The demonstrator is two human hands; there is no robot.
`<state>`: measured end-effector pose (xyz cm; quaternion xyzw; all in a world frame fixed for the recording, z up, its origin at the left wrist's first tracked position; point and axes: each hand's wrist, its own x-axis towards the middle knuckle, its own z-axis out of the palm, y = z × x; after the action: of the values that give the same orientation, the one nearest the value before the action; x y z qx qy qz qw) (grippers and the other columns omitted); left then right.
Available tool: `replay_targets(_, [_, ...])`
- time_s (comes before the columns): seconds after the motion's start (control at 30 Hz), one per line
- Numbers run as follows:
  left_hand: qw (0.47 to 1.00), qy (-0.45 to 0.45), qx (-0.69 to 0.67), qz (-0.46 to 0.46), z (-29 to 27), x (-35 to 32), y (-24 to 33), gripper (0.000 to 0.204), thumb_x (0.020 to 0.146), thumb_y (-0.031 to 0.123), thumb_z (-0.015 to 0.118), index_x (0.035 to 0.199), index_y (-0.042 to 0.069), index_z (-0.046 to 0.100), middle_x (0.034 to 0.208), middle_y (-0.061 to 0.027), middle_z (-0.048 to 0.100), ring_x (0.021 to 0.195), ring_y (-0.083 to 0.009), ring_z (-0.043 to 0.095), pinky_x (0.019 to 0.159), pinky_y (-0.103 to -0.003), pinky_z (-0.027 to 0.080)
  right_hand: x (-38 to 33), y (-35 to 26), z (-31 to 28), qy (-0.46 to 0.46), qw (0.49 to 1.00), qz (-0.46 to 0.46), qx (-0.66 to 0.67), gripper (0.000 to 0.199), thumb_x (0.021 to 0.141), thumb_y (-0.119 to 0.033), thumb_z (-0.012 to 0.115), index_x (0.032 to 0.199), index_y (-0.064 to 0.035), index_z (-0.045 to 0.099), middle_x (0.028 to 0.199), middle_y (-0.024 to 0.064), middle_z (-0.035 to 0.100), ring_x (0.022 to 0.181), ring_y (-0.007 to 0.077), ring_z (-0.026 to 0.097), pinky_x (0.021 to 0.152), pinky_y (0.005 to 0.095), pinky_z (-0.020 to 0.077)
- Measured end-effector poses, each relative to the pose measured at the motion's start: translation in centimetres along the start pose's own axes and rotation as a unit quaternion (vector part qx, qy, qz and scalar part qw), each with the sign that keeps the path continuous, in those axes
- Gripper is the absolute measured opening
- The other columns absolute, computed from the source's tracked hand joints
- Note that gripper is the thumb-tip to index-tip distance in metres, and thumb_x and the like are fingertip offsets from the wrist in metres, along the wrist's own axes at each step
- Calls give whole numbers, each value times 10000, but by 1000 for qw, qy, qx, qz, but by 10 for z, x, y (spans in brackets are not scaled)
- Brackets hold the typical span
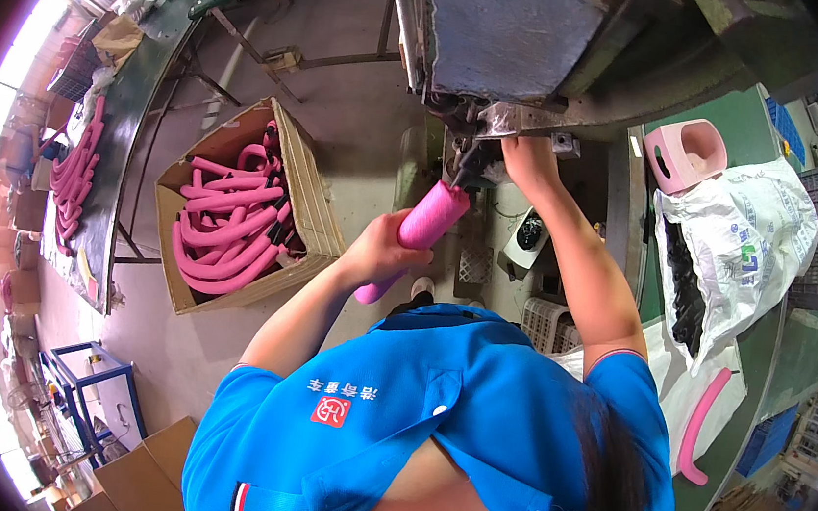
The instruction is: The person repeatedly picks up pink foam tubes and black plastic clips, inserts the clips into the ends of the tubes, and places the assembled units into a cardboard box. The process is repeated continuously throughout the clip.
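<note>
Pink foam tube [418, 235] — thick, round-ended — sits in the left hand [377, 250], whose fingers wrap fully around its lower half. The tube tilts up and to the right, its upper end just below the dark fitting on the underside of the grey machine [509, 39]. The right hand [528, 161] is raised to that same underside, fingers curled against the metal bracket there; whether it grips anything cannot be told, since the fingertips are hidden by the machine's edge.

Left of the hands, on the concrete floor, stands an open cardboard box [307, 208] filled with a tangle of similar pink foam tubes [224, 228]. More pink tubes [74, 174] lie along the green table at far left. To the right, a white woven sack [739, 253] gapes open with dark pieces inside, and one curved pink tube [703, 422] lies just below it on the green surface. A pale pink moulded piece [685, 154] rests above the sack. White plastic baskets [545, 323] sit on the floor near the right forearm — partly hidden by the blue shirt.
</note>
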<state>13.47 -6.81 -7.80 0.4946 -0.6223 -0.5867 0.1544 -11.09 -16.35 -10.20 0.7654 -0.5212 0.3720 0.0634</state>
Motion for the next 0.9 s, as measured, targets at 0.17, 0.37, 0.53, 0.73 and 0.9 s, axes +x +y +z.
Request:
replay_targets(0.17, [998,1,-65,-2,-9,20,-4,361,693,150,704,996,14,563,776,-58,605,693,-135,582,657,-305,492,34,-4,2,-151,978,118,86,300,915,-211,442,1108,-7,546,1104,259,566,1054,430,518,895,533,385])
replay_targets(0.37, [991,-34,-116,-56,-5,28,-13,263,707,137,706,898,26,563,750,-39,604,653,-120,571,619,-278,477,22,-5,25,-102,979,162,76,423,933,-264,429,1295,-47,451,1282,260,473,1206,400,428,1018,508,321])
replay_targets(0.53, [992,-44,-112,-50,-9,29,-21,246,705,151,714,880,30,593,766,-38,619,684,-129,577,650,-288,476,-18,61,58,-187,868,377,265,532,903,-364,477,1317,-32,439,1301,230,484,1205,361,450,1011,450,354])
replay_targets(0.73, [993,-84,-65,-59,-23,34,-16,249,694,142,717,865,25,579,742,-48,615,671,-143,592,632,-305,491,-23,61,118,-218,919,327,45,550,906,-383,465,1324,-28,429,1313,234,469,1212,364,444,1011,450,354])
replay_targets(0.9, [989,-106,-58,-80,-35,34,-6,263,693,139,716,876,16,575,730,-59,612,680,-148,604,626,-304,500,-34,74,140,-194,921,335,46,565,909,-400,455,1331,-25,421,1324,238,457,1217,366,439,1010,449,354])
